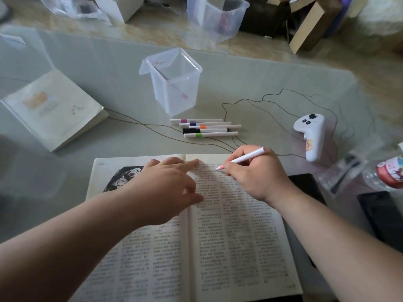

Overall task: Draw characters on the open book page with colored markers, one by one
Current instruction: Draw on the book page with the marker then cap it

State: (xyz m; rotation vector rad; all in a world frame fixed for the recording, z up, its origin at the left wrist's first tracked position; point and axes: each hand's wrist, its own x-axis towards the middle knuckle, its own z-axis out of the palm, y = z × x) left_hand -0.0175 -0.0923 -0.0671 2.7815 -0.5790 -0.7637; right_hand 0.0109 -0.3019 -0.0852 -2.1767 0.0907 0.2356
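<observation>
An open book (239, 236) of dense printed text lies in front of me on the table. My right hand (257, 175) grips a white marker (248, 158) like a pen, with its pinkish tip touching the top of the right page. My left hand (168, 188) rests flat across the book's gutter, fingers spread, index finger pointing at the top of the right page. Several capped white markers (207, 128) with purple, blue, orange, black and green bands lie side by side beyond the book.
A clear plastic container (174, 81) stands behind the markers. A closed pale book (52, 107) lies at the left. A white controller (310, 136) with a thin cable, a plastic bottle (388, 175) and dark phones (383, 214) sit at the right.
</observation>
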